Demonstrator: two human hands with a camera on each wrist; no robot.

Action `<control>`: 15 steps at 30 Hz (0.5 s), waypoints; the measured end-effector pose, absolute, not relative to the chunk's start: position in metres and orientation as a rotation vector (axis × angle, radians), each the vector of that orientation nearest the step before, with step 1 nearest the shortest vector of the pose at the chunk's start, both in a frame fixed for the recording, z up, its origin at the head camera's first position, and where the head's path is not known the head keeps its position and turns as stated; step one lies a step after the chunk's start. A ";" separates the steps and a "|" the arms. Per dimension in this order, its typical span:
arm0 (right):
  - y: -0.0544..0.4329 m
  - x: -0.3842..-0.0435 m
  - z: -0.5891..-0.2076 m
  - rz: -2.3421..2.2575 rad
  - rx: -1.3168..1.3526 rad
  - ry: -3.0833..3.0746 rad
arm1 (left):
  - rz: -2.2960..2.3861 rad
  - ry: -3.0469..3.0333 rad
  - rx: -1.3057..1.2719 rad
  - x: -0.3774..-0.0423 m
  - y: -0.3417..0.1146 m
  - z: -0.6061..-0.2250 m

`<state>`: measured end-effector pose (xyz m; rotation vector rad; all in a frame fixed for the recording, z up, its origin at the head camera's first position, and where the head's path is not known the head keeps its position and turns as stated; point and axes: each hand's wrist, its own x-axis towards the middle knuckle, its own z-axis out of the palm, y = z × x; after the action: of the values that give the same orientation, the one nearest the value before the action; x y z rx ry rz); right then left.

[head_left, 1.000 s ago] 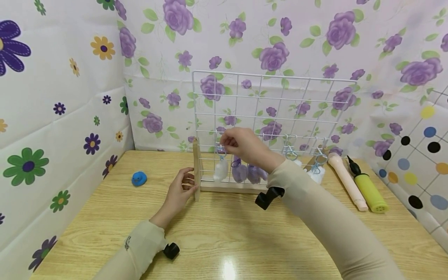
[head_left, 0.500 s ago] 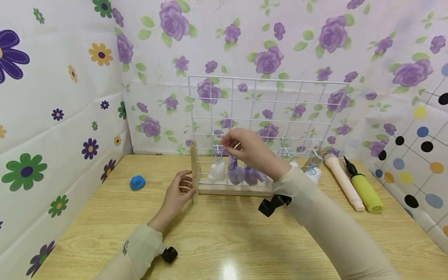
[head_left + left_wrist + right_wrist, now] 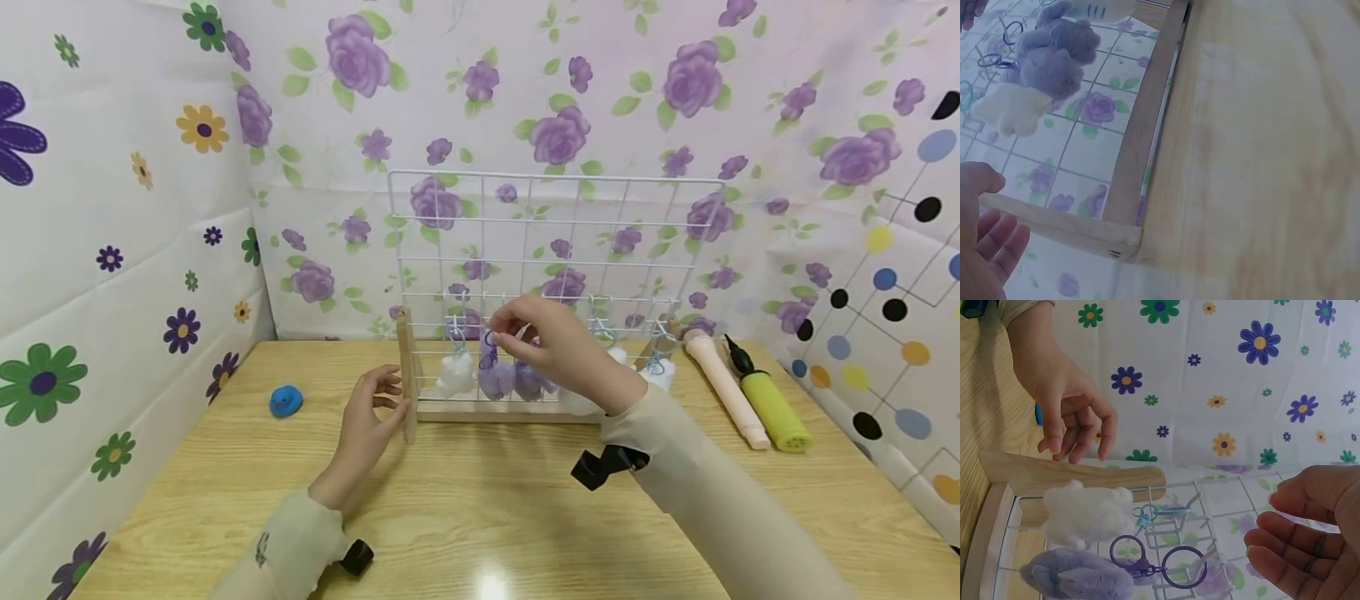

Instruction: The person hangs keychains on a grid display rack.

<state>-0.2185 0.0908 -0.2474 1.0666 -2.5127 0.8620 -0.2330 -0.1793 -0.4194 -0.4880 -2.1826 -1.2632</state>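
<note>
A white wire grid rack (image 3: pixel 577 221) with a wooden base (image 3: pixel 517 411) stands on the table. From its hooks hang a white plush keychain (image 3: pixel 455 374) on a light blue ring, two purple plush keychains (image 3: pixel 495 379), and more white ones (image 3: pixel 660 374) to the right. My right hand (image 3: pixel 551 346) is in front of the grid beside the purple rings. In the right wrist view its thumb and fingers are apart, and the purple ring (image 3: pixel 1184 567) sits on a hook. My left hand (image 3: pixel 367 412) is loosely bent at the rack's left wooden post (image 3: pixel 407 375); contact is hard to tell.
A small blue toy (image 3: pixel 286 401) lies on the table at the left. At the right lie a pale pink tube (image 3: pixel 726 387) and a yellow-green hand pump (image 3: pixel 776 410) with a black nozzle. Flowered cloth (image 3: pixel 450 100) hangs behind the rack.
My right hand has moved from the white keychain's hook rightward to the purple rings. The white keychain now hangs apart from it. My left hand stays at the post, and the head view shifts slightly.
</note>
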 end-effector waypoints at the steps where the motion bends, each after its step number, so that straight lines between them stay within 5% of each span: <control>1: 0.092 -0.217 -0.249 0.860 1.067 -2.509 | -1.219 -2.175 -0.502 -0.233 -0.179 -0.419; 15: 0.113 -0.200 -0.273 0.758 1.188 -2.415 | -0.736 -2.077 -0.688 -0.217 -0.177 -0.397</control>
<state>-0.1995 0.1128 -0.2732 1.1883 -2.4151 0.7583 -0.2170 -0.1770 -0.3970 -0.6877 -2.0767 -0.7362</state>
